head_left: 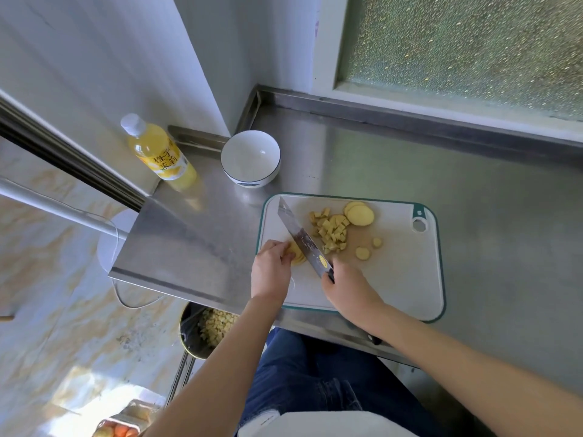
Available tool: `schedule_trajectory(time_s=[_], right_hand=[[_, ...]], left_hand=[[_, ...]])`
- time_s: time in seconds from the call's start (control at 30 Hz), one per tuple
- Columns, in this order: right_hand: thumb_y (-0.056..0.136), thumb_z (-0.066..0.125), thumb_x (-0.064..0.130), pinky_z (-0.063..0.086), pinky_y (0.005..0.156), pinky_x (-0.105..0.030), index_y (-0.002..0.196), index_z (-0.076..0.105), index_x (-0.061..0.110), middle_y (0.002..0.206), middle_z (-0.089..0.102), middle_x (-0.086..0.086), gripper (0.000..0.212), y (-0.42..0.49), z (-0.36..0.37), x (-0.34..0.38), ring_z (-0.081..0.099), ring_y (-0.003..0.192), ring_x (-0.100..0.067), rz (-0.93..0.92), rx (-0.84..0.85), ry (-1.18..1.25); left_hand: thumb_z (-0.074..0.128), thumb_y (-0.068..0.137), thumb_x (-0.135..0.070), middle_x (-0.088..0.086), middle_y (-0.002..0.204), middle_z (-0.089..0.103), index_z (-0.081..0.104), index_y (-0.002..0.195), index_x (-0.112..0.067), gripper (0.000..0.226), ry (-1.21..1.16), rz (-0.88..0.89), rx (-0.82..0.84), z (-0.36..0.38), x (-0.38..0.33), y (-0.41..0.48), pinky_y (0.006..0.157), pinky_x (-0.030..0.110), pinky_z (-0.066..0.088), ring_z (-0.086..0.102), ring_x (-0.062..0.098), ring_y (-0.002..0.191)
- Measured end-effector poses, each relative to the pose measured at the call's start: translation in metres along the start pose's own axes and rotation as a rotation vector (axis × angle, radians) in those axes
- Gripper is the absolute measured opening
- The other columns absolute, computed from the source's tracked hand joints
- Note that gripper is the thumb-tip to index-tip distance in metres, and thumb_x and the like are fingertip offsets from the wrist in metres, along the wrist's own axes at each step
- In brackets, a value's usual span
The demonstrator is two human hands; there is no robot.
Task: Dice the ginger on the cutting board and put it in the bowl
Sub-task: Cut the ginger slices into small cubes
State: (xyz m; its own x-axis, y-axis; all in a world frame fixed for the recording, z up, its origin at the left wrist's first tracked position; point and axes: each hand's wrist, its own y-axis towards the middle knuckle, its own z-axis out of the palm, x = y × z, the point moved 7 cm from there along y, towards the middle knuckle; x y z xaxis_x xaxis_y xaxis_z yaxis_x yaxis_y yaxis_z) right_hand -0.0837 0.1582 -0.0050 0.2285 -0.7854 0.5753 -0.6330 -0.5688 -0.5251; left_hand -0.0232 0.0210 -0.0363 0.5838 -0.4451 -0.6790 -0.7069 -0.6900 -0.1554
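Steel counter (410, 159) carries one white cutting board (394, 272), one white bowl (250, 157) beyond it, and one knife (303, 239). Your right hand (347, 288) grips the mostly hidden handle. Your left hand (271, 269), fingers curled, holds a stack of ginger slices (298, 258), half covered, against the blade. One diced heap (331, 231) and at least four loose slices (359, 214) lie right of the blade.

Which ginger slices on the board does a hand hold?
The stack of slices near the board's left edge, pinned by the left hand beside the knife; the other slices lie free.
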Motion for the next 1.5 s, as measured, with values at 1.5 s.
schedule_trajectory(time_s=[1.5], right_hand=[[0.096, 0.040, 0.018, 0.036, 0.061, -0.030, 0.086, 0.041, 0.009, 0.067, 0.043, -0.001, 0.013, 0.009, 0.008, -0.004, 0.047, 0.069, -0.024, 0.215, -0.157, 0.094]], left_hand=[[0.062, 0.084, -0.004, 0.006, 0.094, 0.062, 0.071, 0.100, -0.005, 0.018, -0.116, -0.029, 0.123, -0.006, 0.007, 0.009, 0.065, 0.007, 0.033, 0.053, 0.015, 0.077]])
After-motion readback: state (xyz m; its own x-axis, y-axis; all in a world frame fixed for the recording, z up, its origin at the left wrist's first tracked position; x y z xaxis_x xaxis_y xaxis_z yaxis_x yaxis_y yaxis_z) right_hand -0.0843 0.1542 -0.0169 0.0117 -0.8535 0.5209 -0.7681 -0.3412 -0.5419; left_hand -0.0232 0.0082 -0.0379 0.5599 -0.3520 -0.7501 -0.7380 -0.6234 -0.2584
